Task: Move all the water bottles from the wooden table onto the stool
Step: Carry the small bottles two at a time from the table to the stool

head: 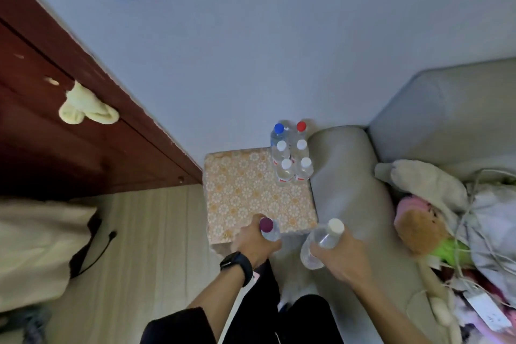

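Observation:
A square stool (245,198) with an orange flowered cover stands against the wall. Several clear water bottles (291,159) with white, blue and red caps stand upright in a tight cluster at its far right corner. My left hand (254,243) grips a clear bottle with a purple cap (268,229) above the stool's near edge. My right hand (339,257) grips a clear bottle with a cream cap (324,240), tilted, just right of the stool over the sofa arm.
A grey sofa (349,176) adjoins the stool on the right, piled with plush toys (418,204) and cables. A dark red wooden cabinet (55,134) runs along the left with a pale cloth (86,109) hanging on it. A beige bag (36,246) sits on the floor at left.

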Motion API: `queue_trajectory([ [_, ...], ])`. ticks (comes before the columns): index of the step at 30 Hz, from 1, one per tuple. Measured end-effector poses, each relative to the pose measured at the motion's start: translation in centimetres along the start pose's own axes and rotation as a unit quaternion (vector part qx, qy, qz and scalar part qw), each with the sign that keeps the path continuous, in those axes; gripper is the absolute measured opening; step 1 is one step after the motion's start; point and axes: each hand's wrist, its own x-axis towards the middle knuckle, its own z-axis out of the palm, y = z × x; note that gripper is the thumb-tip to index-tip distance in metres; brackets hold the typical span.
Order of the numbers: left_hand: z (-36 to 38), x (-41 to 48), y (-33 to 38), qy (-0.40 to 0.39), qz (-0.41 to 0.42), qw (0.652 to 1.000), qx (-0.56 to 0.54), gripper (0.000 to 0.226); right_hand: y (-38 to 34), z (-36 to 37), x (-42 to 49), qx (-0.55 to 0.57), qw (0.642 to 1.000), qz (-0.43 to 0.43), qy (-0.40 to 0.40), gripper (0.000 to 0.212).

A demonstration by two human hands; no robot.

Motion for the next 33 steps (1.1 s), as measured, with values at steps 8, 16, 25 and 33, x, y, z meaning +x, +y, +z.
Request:
queue_trajectory([
  [8, 3.4, 9.3, 2.0, -0.008, -0.056, 0.998, 0.001, 0.056, -0.9, 2.5, 11.0, -0.098, 0.995, -0.006, -0.022, 0.061],
  [16, 6.8, 16.2, 2.7, 0.035, -0.056, 0.997, -0.038, 0.059, -0.6, 4.7, 18.6, -0.024, 0.998, -0.052, -0.002, 0.072],
  [25, 9.0, 19.7, 1.0, 0.024, -0.007, 0.997, -0.066, 0.065, 0.6, 5.6, 22.4, -0.032, 0.994, -0.072, -0.082, 0.084],
  [33, 8.9, 20.6, 0.8, 0.023, -0.002, 0.997, -0.068, 0.055, -0.3, 5.9, 22.5, -0.016, 0.995, -0.067, -0.077, 0.070],
])
